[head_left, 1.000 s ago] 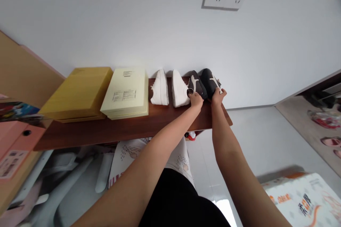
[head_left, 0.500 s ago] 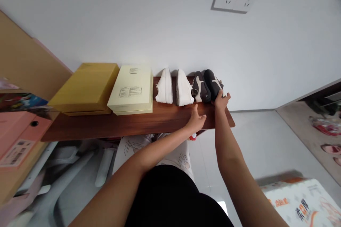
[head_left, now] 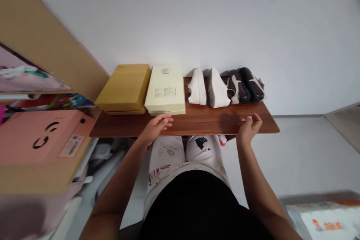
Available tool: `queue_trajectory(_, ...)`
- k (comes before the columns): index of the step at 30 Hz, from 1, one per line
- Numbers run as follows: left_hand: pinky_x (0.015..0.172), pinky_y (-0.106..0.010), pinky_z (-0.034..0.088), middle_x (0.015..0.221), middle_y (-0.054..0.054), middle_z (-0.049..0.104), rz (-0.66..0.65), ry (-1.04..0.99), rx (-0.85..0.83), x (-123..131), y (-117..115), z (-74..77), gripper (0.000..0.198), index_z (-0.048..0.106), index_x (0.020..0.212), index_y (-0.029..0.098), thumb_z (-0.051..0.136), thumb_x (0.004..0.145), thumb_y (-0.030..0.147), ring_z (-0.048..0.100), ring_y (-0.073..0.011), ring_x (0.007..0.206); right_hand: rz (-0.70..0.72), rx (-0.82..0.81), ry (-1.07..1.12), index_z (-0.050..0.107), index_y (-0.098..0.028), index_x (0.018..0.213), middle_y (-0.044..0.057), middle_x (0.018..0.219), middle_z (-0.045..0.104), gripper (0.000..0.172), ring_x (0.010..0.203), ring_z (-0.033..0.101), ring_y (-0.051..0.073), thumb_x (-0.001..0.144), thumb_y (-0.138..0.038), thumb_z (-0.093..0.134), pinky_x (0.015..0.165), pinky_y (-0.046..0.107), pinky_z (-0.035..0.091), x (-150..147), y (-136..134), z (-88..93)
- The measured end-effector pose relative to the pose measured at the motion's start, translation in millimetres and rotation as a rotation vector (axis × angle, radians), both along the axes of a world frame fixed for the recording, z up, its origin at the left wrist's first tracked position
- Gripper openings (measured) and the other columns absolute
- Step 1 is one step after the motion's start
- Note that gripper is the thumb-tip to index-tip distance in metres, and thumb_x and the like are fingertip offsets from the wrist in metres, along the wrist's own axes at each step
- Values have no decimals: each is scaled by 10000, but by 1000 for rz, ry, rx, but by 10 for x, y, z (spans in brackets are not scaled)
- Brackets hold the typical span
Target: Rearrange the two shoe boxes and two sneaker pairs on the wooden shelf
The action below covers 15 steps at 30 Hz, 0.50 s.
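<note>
Both hands (head_left: 154, 127) (head_left: 249, 129) (right too, now) off shoes (head_left: 239, 86)

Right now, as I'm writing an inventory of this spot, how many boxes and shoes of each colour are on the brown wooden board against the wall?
Yellow box: 1
Cream box: 1
White shoes: 2
Dark shoes with pale stripes: 2
Total: 6

Muted, diffuse light leaves soft shadows behind the white low-cut shoes (head_left: 198, 87) on the narrow brown wooden desk (head_left: 197, 124); right of the desk, the white orange-printed package (head_left: 327, 218) looks blurred and stretched.
</note>
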<state>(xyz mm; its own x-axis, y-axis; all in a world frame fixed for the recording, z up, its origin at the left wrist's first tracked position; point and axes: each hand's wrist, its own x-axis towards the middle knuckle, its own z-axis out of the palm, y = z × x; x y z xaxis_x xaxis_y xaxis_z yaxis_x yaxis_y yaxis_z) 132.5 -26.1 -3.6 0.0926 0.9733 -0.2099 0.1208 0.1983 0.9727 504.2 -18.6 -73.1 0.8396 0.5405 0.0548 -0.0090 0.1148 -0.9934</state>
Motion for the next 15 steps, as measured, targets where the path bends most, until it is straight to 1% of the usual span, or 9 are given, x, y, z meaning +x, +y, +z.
queue_trajectory(3,810,-299,529,1161,-124,753,205,-16,44,-542,-47,100,570,713,1118,190,797,741,609,728,-223,971,192,14,180,575,-252,1100,26,1103,659,339,712,647,88,801,-385,665,522,180,438,-392,-25,176)
queue_trajectory(5,773,-269,523,1148,-110,755,295,-37,64,-815,-107,129,575,710,1110,194,810,723,607,728,-205,954,377,-9,336,603,-247,997,15,974,682,288,657,627,90,744,-334,707,499,188,428,-677,-21,302)
queue_trajectory(7,747,-255,519,1123,-100,758,335,-50,72,-1012,-178,143,566,712,1095,197,816,717,605,728,-195,938,590,-56,445,617,-246,924,9,875,692,251,615,616,103,713,-321,728,478,201,427,-1003,-43,400)
queue_trajectory(9,732,-253,520,1092,-96,762,338,-50,70,-1155,-243,156,550,717,1071,195,830,708,592,728,-196,929,812,-118,470,634,-244,902,6,831,703,245,599,612,115,712,-350,746,471,207,431,-1370,-98,459)
queue_trajectory(11,724,-257,522,1068,-99,762,346,-48,74,-1285,-283,164,527,719,1046,190,844,701,568,727,-205,931,1024,-195,427,667,-243,922,15,868,729,260,633,630,122,721,-376,764,506,213,462,-1758,-167,487)
queue_trajectory(12,719,-258,522,1063,-100,761,363,-51,80,-1356,-287,163,512,718,1037,189,848,700,551,726,-209,936,1113,-235,395,686,-245,944,25,916,744,269,679,651,129,727,-379,769,551,226,496,-1952,-196,496)
queue_trajectory(13,716,-256,521,1066,-100,757,391,-57,90,-1436,-278,156,493,714,1034,190,847,706,533,723,-209,943,1183,-270,362,700,-250,971,34,980,755,281,749,677,143,731,-377,772,620,251,536,-2142,-214,508)
queue_trajectory(15,710,-244,514,1095,-94,746,491,-71,122,-1623,-214,122,443,699,1044,201,827,736,493,713,-197,959,1255,-307,301,712,-261,1044,53,1137,750,327,962,709,190,739,-362,772,825,342,586,-2506,-208,548)
